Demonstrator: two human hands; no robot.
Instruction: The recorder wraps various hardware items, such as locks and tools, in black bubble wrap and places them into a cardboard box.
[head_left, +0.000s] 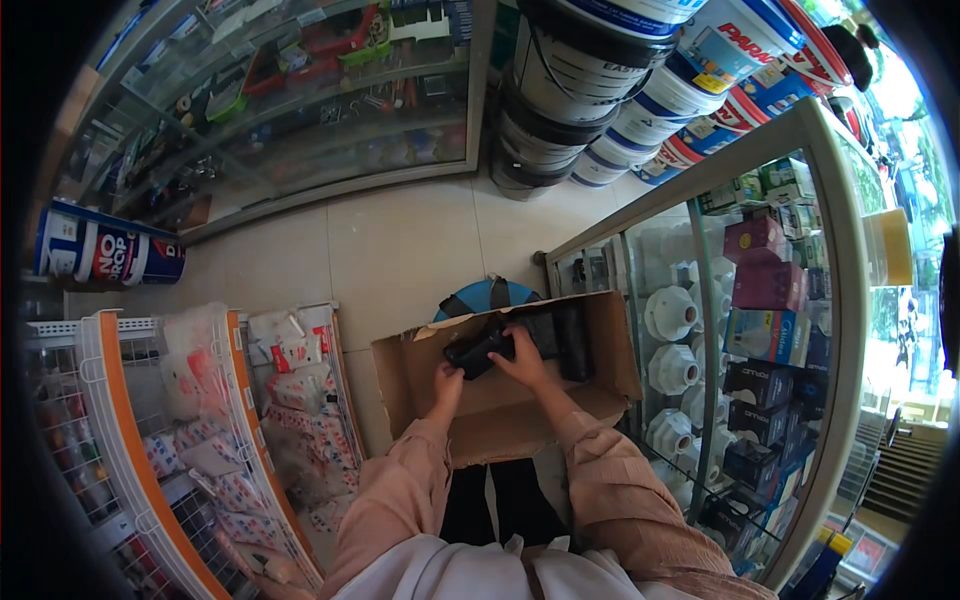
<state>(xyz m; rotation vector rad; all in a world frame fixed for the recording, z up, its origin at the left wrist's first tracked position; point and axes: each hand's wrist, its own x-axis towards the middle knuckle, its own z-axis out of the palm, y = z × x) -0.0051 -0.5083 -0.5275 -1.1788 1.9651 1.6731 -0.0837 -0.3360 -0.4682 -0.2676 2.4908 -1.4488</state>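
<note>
An open cardboard box (495, 431) stands before me, with several black wrapped bundles (574, 349) in its right part. Both hands reach into it. My left hand (449, 380) pinches the lower left end of a black cylindrical bundle (474, 354). My right hand (521, 360) has its thumb and fingers on that bundle's right end. The bundle lies tilted, its left end lower. What the black wrapping covers is hidden. Behind the box's far wall shows part of a round blue object (484, 297) with black bands.
A glass display case (814, 225) with boxed bulbs and white fittings stands close at right. Wire racks (127, 420) of packaged goods are at left. Another glass cabinet (337, 187) and stacked paint buckets (574, 75) stand beyond the tiled floor (405, 247).
</note>
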